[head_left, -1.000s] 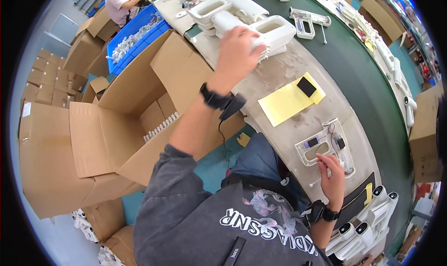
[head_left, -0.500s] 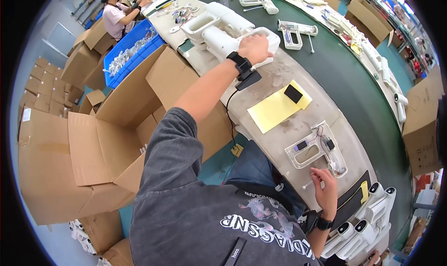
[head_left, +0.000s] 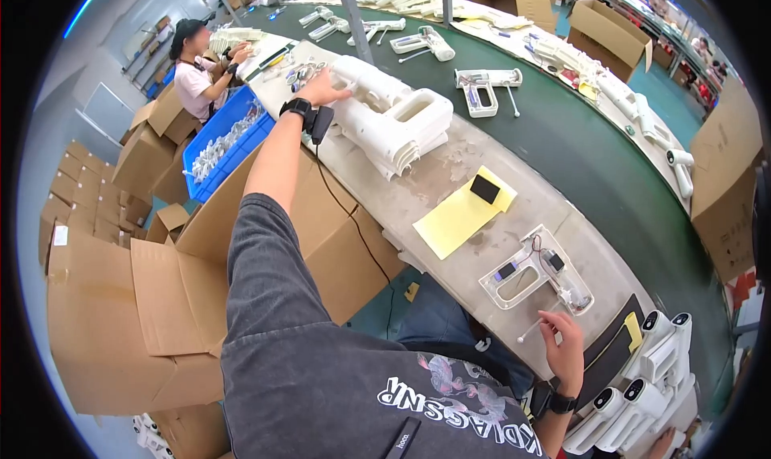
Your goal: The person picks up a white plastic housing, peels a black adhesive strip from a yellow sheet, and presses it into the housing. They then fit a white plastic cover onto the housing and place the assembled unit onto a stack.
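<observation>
My left hand [head_left: 325, 89] reaches to the far left end of a stack of nested white plastic shells [head_left: 377, 130] with looped handles. Its thumb lies along the near side while the other fingers curl behind, partly hidden. Near the right, a half shell [head_left: 534, 270] lies open-side up, showing wires and small dark parts. A thin rod with a white ball tip [head_left: 520, 339] sticks out from it. Beside this shell my right hand [head_left: 564, 345] hovers, fingers loosely bent and apart, close to the rod.
Between stack and shell lie a yellow sheet [head_left: 458, 222] and a black pad [head_left: 484, 189]. Finished-looking white devices [head_left: 634, 395] stand at lower right. A green belt [head_left: 562, 162] carries similar units. Cardboard boxes [head_left: 96, 330] and a blue bin [head_left: 233, 150] stand left; a person sits beyond.
My left hand has moved from the stack's right side to its far left end. The stack now lies turned, handles toward the right. My right hand has barely moved; the view has shifted.
</observation>
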Demonstrator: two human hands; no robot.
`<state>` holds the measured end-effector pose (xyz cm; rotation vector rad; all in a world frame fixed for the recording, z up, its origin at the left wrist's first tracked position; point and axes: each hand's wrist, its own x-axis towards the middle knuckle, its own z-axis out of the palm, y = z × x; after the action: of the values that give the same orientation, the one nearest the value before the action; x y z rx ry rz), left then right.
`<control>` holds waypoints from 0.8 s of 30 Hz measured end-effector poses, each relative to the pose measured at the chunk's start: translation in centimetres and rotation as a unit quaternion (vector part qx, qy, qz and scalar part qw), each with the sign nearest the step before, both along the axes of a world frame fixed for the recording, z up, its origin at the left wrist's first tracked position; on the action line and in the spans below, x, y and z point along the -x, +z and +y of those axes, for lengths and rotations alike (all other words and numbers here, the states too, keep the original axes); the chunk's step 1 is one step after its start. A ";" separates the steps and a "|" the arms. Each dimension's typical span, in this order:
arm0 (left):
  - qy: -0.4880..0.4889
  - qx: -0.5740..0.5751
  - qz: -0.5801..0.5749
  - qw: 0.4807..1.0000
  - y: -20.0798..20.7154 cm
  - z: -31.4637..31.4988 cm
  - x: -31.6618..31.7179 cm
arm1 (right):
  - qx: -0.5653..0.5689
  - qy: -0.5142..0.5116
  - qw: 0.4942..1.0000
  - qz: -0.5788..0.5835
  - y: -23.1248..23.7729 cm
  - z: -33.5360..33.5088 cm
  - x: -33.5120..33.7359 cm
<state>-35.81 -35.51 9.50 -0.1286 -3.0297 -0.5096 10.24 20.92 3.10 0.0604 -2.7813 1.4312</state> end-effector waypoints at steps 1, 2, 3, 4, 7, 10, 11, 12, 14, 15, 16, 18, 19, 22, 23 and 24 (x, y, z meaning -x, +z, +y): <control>-0.002 -0.039 -0.002 0.999 0.1 -0.4 0.0 | 0.002 -0.001 1.000 0.003 -0.1 0.0 0.0; -0.006 -0.039 -0.001 0.999 0.1 -0.1 0.2 | 0.010 -0.004 1.000 -0.005 -0.1 -0.1 -0.1; 0.013 -0.023 -0.004 1.000 0.2 0.0 0.3 | 0.018 -0.006 1.000 -0.013 -0.1 -0.1 -0.2; 0.032 -0.006 -0.007 0.999 0.2 0.2 0.3 | 0.018 -0.008 1.000 -0.012 -0.1 -0.1 -0.2; 0.045 0.010 0.034 0.998 1.5 1.3 -0.9 | 0.019 -0.020 0.999 -0.017 0.1 -0.1 -0.6; 0.065 0.026 0.119 0.990 3.2 0.9 -2.7 | 0.027 -0.015 0.999 -0.011 0.1 0.2 -0.8; 0.066 0.012 0.184 0.981 4.2 1.6 -3.5 | 0.024 -0.017 1.000 -0.008 0.2 0.3 -0.9; 0.067 -0.003 0.248 0.967 5.2 2.4 -4.6 | 0.020 -0.019 1.000 -0.007 0.4 0.2 -1.0; 0.038 -0.031 0.317 0.947 7.1 6.7 -7.1 | 0.017 -0.033 0.999 0.001 0.5 0.1 -0.9; 0.018 -0.065 0.311 0.948 7.6 9.6 -8.9 | 0.011 -0.042 0.999 0.012 0.6 0.0 -0.7; 0.002 -0.084 0.298 0.951 8.0 13.4 -10.8 | 0.021 -0.063 0.997 0.032 0.7 -0.1 -0.7; -0.073 -0.059 0.312 0.945 7.0 18.7 -16.0 | 0.016 -0.109 0.988 0.106 0.9 -0.1 0.2; -0.099 -0.089 0.294 0.946 6.0 21.5 -19.2 | 0.000 -0.139 0.977 0.159 0.8 -0.2 0.4; -0.168 -0.117 0.224 0.953 1.3 27.6 -25.9 | -0.093 -0.183 0.942 0.264 2.6 -0.2 1.7; -0.187 -0.151 0.193 0.951 -0.6 29.2 -27.1 | -0.170 -0.173 0.921 0.305 3.9 -0.1 2.3; -0.205 -0.156 0.186 0.948 -2.1 30.7 -28.1 | -0.178 -0.190 0.919 0.297 4.2 0.0 2.7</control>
<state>-7.73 -4.82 7.38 -0.7518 -2.5142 -0.8724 7.58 20.90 7.27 -0.0374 -2.3270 0.6604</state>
